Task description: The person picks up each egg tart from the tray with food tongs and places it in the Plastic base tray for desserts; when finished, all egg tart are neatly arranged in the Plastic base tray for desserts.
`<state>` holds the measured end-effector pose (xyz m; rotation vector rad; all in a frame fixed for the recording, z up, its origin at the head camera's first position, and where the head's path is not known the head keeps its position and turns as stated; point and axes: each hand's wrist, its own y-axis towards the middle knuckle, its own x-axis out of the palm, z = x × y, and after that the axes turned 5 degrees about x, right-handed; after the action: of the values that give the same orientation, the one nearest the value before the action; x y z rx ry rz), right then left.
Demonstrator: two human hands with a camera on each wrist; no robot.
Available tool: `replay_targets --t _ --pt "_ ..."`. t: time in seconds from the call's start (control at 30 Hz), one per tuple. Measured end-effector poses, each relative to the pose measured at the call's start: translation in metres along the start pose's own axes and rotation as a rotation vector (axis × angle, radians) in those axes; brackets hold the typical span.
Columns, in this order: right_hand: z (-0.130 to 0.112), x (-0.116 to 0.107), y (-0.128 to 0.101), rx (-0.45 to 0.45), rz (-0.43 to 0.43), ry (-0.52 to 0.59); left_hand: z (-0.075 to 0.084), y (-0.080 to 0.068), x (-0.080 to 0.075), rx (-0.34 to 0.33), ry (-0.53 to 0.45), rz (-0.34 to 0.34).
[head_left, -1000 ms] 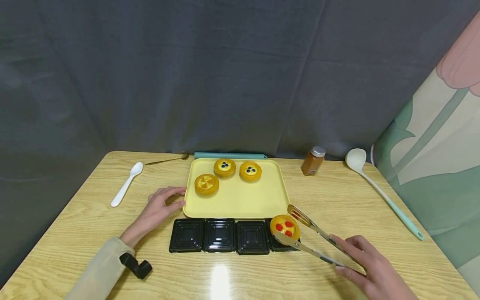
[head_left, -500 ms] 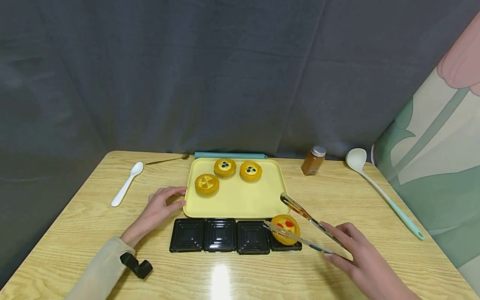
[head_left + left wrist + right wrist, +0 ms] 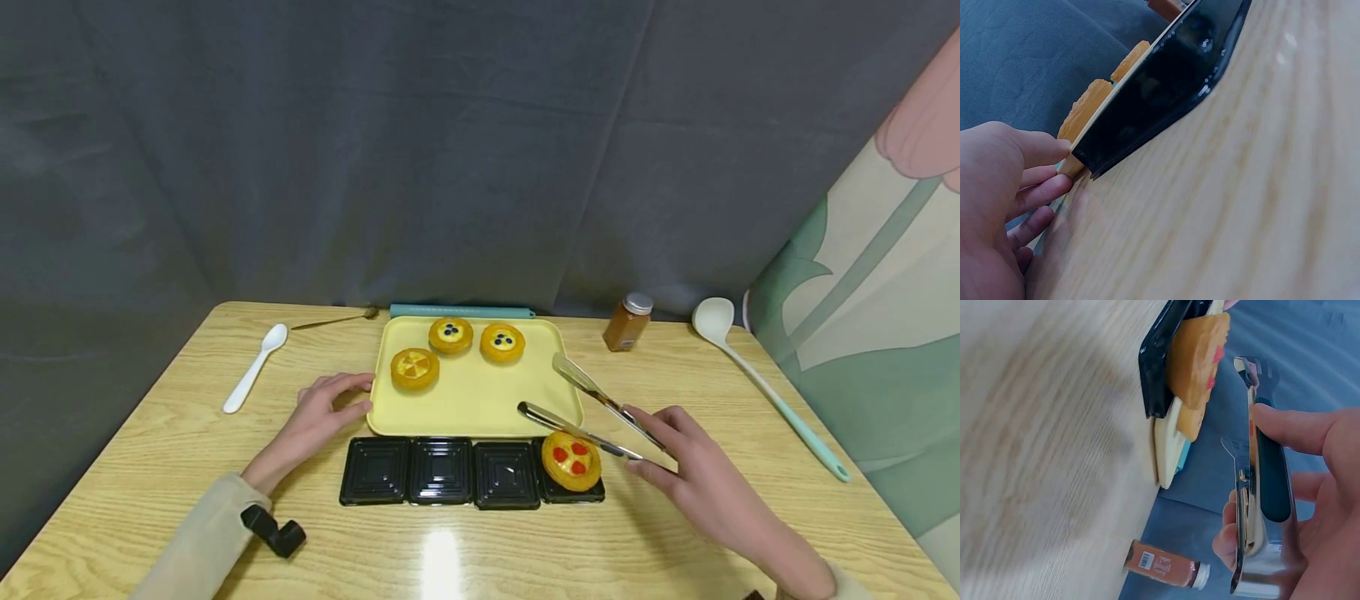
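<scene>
My left hand (image 3: pixel 326 412) rests against the left edge of the yellow tray (image 3: pixel 465 404), thumb and fingers spread apart and touching its rim. My right hand (image 3: pixel 697 467) holds metal tongs (image 3: pixel 585 387) with dark grip pads (image 3: pixel 1272 472). The tongs' arms stand apart over the tray's right side, with nothing between their tips. A tart with red pieces on top (image 3: pixel 572 461) sits in the rightmost black container (image 3: pixel 592 495). On the tray are two tarts with blue dots (image 3: pixel 450 336) and a tart with orange wedges (image 3: pixel 414 369).
Several black square containers (image 3: pixel 440 471) line the tray's front. A white spoon (image 3: pixel 255 369) and a thin brown stick (image 3: pixel 333 320) lie at left. A teal bar (image 3: pixel 461 312) lies behind the tray. A brown jar (image 3: pixel 627 323) and a ladle (image 3: pixel 765 387) are at right.
The tongs have lifted off the red-topped tart and moved up and back over the tray, with my right hand shifting forward and left. The tart stays in the rightmost container. My left hand keeps still.
</scene>
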<state>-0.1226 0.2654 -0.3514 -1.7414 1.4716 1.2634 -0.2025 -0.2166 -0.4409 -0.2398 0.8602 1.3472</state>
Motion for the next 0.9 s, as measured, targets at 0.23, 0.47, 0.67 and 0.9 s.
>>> replay_targets --t 0.23,0.47,0.67,0.9 --pt "0.005 0.007 0.026 -0.006 -0.014 0.004 0.000 0.000 0.000 0.000 0.000 0.000" --pt "0.008 0.020 0.046 -0.002 -0.024 0.011 0.001 0.000 0.000 -0.004 -0.002 -0.001" --pt "0.010 0.025 0.060 -0.015 -0.021 0.011 0.001 0.000 0.000 0.000 0.007 0.002" --pt "0.014 0.029 0.076 -0.015 -0.027 0.000 0.001 0.000 -0.001 -0.002 0.011 0.000"
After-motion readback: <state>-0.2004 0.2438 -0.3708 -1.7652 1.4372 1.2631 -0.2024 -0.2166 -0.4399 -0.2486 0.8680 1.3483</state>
